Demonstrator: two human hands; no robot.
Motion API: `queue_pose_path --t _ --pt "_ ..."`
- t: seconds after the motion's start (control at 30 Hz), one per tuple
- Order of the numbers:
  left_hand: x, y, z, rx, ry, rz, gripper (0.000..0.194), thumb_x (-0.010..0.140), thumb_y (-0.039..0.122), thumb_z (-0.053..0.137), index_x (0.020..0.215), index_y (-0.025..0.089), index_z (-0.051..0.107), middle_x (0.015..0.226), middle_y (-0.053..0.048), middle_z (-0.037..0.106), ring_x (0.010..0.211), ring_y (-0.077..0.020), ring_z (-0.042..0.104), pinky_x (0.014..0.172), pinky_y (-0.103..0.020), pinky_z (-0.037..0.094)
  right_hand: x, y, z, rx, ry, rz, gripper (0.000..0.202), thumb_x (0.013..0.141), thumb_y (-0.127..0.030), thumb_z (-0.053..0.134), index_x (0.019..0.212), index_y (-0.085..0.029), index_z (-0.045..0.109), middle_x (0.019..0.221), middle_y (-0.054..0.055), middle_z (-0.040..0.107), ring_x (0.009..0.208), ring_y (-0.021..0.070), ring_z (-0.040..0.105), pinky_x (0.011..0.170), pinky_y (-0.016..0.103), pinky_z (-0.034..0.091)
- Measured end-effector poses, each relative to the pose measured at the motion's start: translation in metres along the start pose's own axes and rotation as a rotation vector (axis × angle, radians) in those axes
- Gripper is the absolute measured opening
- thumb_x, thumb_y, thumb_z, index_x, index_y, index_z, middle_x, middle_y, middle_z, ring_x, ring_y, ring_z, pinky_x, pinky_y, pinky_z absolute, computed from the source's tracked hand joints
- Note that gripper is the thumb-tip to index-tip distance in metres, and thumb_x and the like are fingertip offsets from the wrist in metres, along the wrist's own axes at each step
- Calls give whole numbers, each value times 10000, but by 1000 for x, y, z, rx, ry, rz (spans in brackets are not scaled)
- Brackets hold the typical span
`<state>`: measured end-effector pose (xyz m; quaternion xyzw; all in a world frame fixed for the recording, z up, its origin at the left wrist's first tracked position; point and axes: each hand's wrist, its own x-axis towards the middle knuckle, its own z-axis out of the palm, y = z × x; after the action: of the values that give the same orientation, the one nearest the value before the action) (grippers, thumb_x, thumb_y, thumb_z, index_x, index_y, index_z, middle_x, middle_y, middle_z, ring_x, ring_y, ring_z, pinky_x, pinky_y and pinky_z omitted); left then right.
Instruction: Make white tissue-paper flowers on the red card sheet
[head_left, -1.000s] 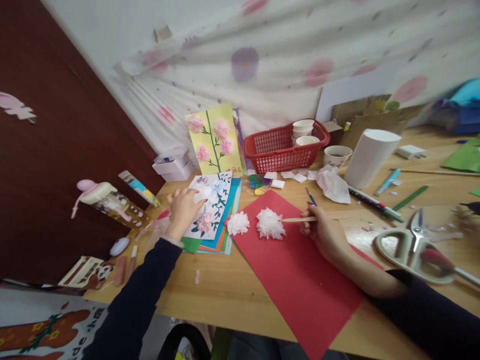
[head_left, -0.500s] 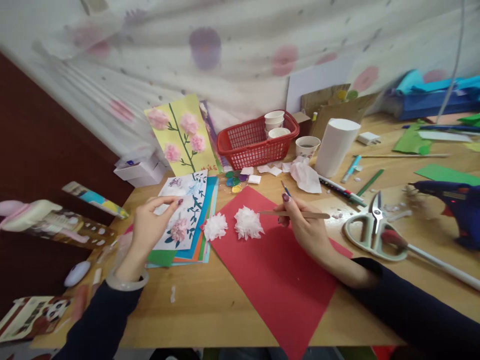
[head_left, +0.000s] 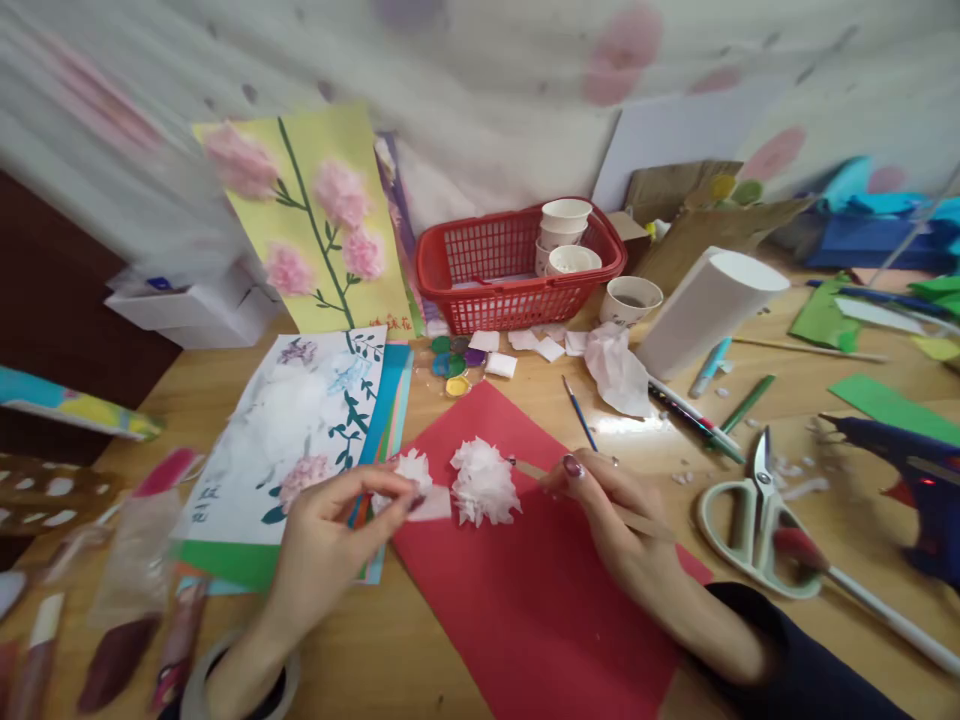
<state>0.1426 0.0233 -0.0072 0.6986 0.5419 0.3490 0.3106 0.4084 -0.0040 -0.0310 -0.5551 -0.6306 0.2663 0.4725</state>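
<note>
My left hand [head_left: 352, 515] is closed in a pinch on a small white paper square [head_left: 432, 503], held in front of the left ruffled white paper flower [head_left: 412, 468]. A second, larger white paper flower [head_left: 484, 482] lies on the red paper sheet [head_left: 517, 590]. My right hand [head_left: 615, 510] grips a flat wooden stick [head_left: 534, 470] like a pen. The stick's tip, with something dark at it, points at the right side of the larger flower. Whether it touches the petals I cannot tell.
Behind stand a red basket [head_left: 495, 309] with paper cups, a cup of dark liquid [head_left: 630, 300] and a tissue roll [head_left: 705, 310]. Scissors [head_left: 757, 520] and a blue glue gun [head_left: 907, 470] lie right. A paintbrush [head_left: 579, 412] lies beyond the sheet; a flower picture [head_left: 247, 440] lies left.
My left hand has moved right and nearer the flowers, and a white paper square now shows in its pinch. My right hand, still on the stick, is slightly lower in view. The view has shifted closer.
</note>
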Motion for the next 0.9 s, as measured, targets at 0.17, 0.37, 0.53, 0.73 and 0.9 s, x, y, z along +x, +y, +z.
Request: queue_pose_path --t 0.17,0.37,0.53,0.73,0.9 --pt "-7 5 10 -62 -563 267 117 842 176 688 820 280 737 804 24 771 888 -158 737 952 -308 556 0 5 3 -51 -30 -47 163 957 -310 556 1056 -228 657 851 26 748 715 149 702 616 227 519" --pt "-8 7 20 -75 -491 195 102 875 191 657 832 270 706 784 33 742 779 -129 707 801 -249 582 5 3 5 53 -267 -171 149 947 -314 594 1046 -255 689 867 32 756 775 163 708 684 259 556" --pt "2 5 12 -27 -289 129 116 857 192 637 815 281 698 777 28 739 752 -146 703 682 -236 561 10 0 9 -89 -239 -121 170 959 -264 540 943 -242 708 804 43 751 695 169 699 607 267 529" --pt "20 8 11 -8 -284 -16 120 826 229 608 774 280 704 750 27 737 682 -154 689 624 -243 547 8 -2 9 -244 -205 -141 203 952 -197 482 842 -212 651 673 35 674 552 144 601 526 266 444" --pt "36 9 28 -113 -280 -167 112 824 260 588 800 257 697 779 19 730 727 -153 685 668 -246 554 10 -4 8 -207 -179 -41 231 962 -226 479 780 -207 621 588 2 605 463 115 520 451 245 381"
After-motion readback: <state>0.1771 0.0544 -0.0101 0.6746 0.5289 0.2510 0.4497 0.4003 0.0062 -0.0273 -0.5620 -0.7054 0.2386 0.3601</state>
